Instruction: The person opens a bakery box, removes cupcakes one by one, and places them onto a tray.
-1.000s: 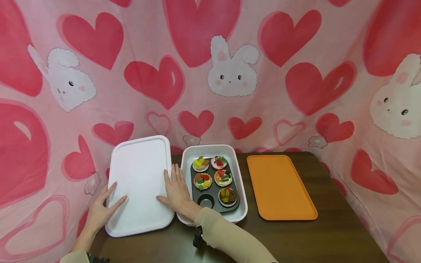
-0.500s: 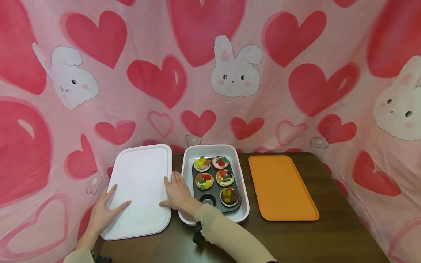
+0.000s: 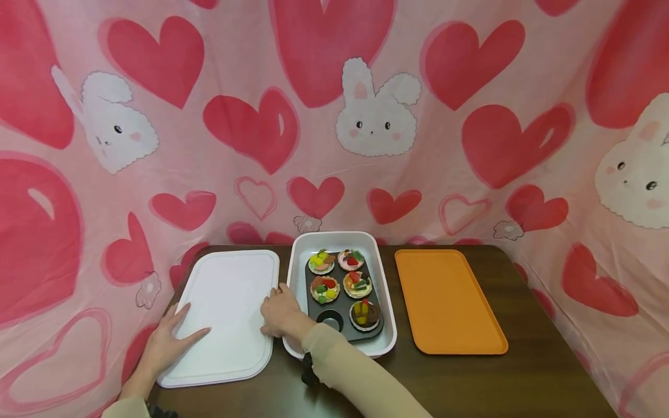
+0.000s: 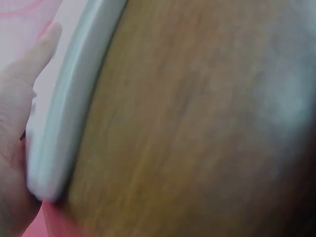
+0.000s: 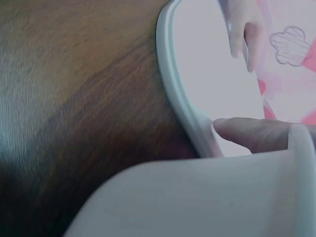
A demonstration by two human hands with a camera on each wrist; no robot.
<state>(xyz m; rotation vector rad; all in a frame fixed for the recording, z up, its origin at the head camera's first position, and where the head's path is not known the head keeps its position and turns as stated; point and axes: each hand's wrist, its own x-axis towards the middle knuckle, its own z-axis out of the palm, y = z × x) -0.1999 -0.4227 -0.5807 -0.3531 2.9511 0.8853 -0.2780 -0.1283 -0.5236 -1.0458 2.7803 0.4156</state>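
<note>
A white rectangular lid [image 3: 225,313] with rounded corners lies on the left of the table. My left hand [image 3: 162,343] holds its left edge, the thumb over the top face. At the opposite edge, my right hand [image 3: 282,313] grips the rim with bent fingers; the right wrist view shows the thumb [image 5: 247,132] on the lid, while the box wall hides the other fingers. Beside that hand stands a white box [image 3: 385,302] containing a dark muffin tin [image 3: 342,313]. Several fruit-topped tarts, such as one with red and yellow pieces [image 3: 325,288], sit in the cups; the front-left cup holds none.
An orange tray [image 3: 450,302] lies flat to the right of the box on the dark wooden table [image 3: 528,342]. Pink cloth [image 3: 313,151] with hearts and rabbits hangs behind and at both sides.
The lid's far end has come down from a tilt, and the lid now lies lower. My right hand has gone from flat, straight fingers to bent ones at the lid's right edge.
</note>
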